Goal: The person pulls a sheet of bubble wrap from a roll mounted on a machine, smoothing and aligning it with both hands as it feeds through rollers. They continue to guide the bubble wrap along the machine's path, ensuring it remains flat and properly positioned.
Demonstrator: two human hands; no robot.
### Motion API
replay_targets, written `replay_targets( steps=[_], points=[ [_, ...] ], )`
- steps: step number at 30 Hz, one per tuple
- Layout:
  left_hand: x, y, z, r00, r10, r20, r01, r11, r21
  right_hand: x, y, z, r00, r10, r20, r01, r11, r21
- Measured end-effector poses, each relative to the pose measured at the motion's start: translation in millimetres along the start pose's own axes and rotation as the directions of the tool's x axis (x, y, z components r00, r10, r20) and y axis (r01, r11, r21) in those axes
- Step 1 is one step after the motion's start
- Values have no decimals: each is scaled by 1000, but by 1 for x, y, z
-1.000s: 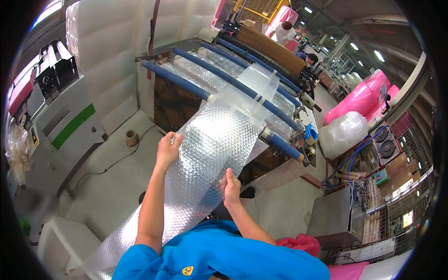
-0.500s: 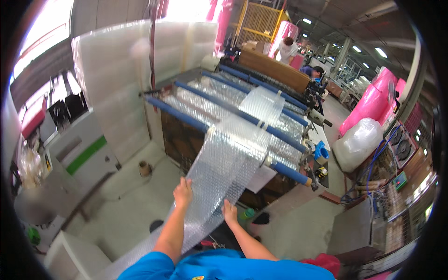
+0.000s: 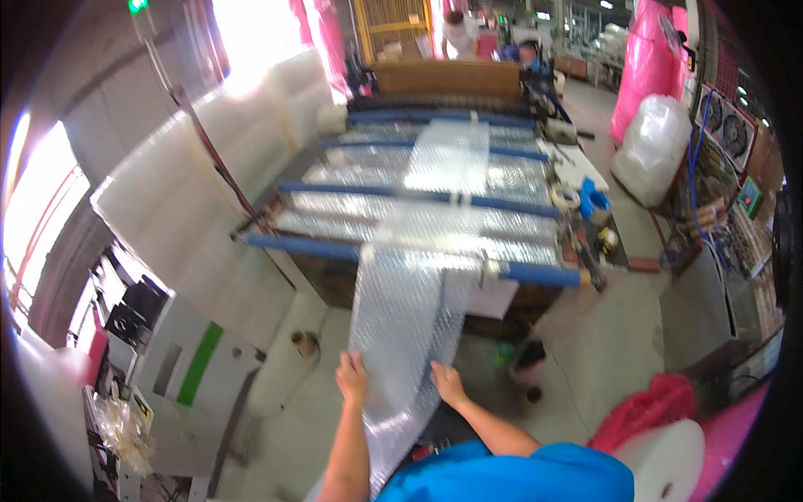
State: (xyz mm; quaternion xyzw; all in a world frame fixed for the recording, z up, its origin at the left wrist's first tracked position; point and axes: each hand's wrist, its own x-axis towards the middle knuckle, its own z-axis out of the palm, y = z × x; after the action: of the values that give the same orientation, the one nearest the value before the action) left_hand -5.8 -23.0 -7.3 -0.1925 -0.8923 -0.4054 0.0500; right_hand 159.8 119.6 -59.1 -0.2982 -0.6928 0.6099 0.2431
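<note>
The left hand (image 3: 352, 378) and right hand (image 3: 449, 384) grasp opposite sides of the bubble wrap (image 3: 397, 322), which drapes over the blue roller (image 3: 544, 274) midway along the machine's (image 3: 330, 284) near edge.

I have one long strip of bubble wrap (image 3: 393, 314), clear and silvery, its fine bubbles catching the light. Its far part stretches across the blue rollers (image 3: 305, 245); from the nearest roller I see it hang in a slope toward me. I hold it by both sides, left edge in the left hand (image 3: 352, 378), right edge in the right hand (image 3: 448, 383). A darker band follows its right side; I can't tell whether that's a fold. Below, it narrows and trails out past the left forearm (image 3: 347, 456).
</note>
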Motion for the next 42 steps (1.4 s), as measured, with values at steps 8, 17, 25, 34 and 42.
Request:
replay_targets(
  steps=[8, 17, 25, 34, 42],
  points=[
    [-7, 8, 13, 999, -41, 32, 46, 987, -151, -3, -2, -26, 993, 38, 110, -36, 999, -18],
    [-6, -2, 23, 989, -87, 118, 98, 991, -96, 3, 27, -18, 993, 114, 43, -116, 993, 38],
    [20, 22, 46, 995, -68, 79, 75, 994, -84, 25, -6, -32, 999, 34, -40, -35, 999, -20],
    [96, 88, 52, 1000, 12, 2, -11, 984, -177, 101, -69, -64, 987, -137, -79, 140, 989, 39],
    [72, 111, 3, 947, -258, 191, 272, 961, -52, 80, -108, -39, 939, -72, -336, 173, 944, 281]
  ],
)
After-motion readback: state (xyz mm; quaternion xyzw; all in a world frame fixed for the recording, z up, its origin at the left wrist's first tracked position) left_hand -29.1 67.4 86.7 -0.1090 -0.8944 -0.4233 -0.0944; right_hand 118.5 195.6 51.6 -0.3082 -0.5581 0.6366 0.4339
